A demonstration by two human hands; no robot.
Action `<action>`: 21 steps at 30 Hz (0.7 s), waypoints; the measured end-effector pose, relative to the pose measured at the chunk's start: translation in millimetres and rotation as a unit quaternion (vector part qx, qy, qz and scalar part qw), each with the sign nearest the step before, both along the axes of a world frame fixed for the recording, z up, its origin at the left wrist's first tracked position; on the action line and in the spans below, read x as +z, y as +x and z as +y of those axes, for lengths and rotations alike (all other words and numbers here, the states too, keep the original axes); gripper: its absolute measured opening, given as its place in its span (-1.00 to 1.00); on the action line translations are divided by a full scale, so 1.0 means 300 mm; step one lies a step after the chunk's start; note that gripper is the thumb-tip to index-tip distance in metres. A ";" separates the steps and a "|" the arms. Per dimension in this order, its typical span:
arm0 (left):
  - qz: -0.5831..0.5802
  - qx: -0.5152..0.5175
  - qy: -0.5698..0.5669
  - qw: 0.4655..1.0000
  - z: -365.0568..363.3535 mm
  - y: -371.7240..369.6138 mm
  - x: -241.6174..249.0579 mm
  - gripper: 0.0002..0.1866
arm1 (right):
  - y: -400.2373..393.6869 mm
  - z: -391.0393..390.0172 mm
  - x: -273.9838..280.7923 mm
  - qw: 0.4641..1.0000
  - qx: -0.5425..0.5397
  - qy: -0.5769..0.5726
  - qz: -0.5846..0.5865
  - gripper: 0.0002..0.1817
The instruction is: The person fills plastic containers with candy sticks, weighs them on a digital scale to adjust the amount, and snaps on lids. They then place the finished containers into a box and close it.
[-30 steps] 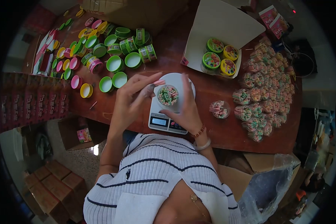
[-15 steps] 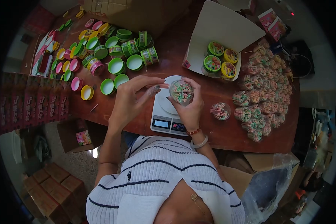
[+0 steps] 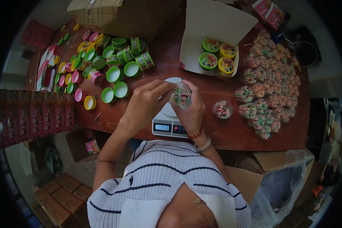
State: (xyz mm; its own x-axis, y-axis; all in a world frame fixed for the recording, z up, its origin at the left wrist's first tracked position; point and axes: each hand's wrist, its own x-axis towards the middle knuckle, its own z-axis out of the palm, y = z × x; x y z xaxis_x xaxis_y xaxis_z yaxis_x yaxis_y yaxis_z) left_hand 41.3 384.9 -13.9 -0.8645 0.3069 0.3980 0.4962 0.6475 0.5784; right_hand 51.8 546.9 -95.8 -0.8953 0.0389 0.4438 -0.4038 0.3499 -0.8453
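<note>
My right hand is wrapped round a clear cup packed with thin pink and green sticks, held above a white digital scale. At the cup's left rim are the bent fingers of my left hand; whatever lies between its fingertips is too small to make out. The scale's lit display faces me. To the right of the scale, a second clear cup with fewer pink sticks rests on the table.
Many filled stick cups crowd the table's right side. An open white box holds green and yellow lidded tubs. Green, yellow and pink lids lie scattered at the left. A cardboard box stands behind.
My left hand has moved right, its fingers now at the cup's rim. The cup in my right hand is tilted differently. The whole view has shifted slightly.
</note>
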 end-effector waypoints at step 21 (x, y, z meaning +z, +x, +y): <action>-0.029 0.029 -0.115 0.992 0.039 -0.035 -0.074 -0.83 | 0.007 0.017 -0.077 0.999 -0.004 0.018 -0.028 -0.22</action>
State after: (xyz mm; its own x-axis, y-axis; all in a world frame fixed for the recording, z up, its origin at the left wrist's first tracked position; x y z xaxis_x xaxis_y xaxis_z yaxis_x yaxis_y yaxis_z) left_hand 30.7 396.5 -36.0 -0.9028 0.3325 0.2727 0.4242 0.7926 0.4379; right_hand 53.8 552.0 -118.8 -0.9187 0.0309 0.3937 -0.3530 0.3829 -0.8537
